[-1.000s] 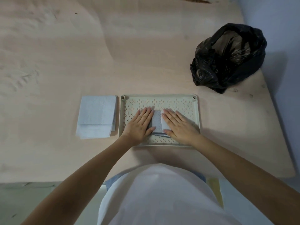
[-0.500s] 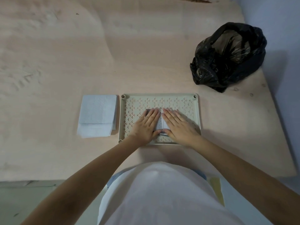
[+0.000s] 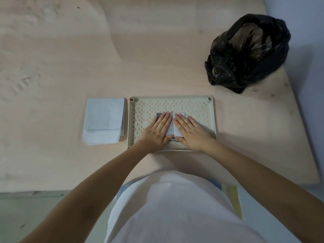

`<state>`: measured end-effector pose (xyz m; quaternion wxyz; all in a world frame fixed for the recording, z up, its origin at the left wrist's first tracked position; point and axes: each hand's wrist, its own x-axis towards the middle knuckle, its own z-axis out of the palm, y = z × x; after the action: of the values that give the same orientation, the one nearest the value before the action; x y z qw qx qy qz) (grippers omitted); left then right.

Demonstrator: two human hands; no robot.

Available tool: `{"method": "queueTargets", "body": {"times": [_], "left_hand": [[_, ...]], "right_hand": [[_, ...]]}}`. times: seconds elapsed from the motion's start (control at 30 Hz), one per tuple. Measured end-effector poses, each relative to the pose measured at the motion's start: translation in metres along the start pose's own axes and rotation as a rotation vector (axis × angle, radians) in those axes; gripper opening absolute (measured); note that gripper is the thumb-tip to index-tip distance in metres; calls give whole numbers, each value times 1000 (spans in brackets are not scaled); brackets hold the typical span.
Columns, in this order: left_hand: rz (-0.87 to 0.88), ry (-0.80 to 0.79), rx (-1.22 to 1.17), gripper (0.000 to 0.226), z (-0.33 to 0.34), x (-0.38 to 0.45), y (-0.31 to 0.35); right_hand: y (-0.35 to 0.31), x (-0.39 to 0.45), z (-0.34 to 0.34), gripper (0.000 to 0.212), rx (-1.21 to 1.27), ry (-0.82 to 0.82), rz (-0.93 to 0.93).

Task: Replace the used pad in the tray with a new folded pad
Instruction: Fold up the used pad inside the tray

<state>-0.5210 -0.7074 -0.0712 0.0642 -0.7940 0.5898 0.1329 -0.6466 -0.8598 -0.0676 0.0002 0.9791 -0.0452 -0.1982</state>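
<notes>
Head view, frame centre: a small folded grey-blue pad [image 3: 170, 130] lies in the pale perforated tray [image 3: 172, 98]; left hand [image 3: 157, 131] and right hand [image 3: 191, 131] press it flat, fingers straight.

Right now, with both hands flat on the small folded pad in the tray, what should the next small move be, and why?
Probably lift the pad out and carry it to the black bag. The left hand and right hand press it flat in the tray, folded small as if for disposal, while the stack of pads lies untouched beside the tray. Whether this pad is the used one cannot be confirmed.
</notes>
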Motion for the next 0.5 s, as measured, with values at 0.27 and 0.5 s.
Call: {"method": "queueTargets", "body": {"times": [0.27, 0.5], "left_hand": [[-25, 131, -369, 56, -17, -9, -13], [-566, 203, -625, 64, -30, -4, 1]], "right_hand": [[14, -10, -14, 60, 489, 65, 97], [-6, -6, -31, 48, 697, 289, 561]]}}
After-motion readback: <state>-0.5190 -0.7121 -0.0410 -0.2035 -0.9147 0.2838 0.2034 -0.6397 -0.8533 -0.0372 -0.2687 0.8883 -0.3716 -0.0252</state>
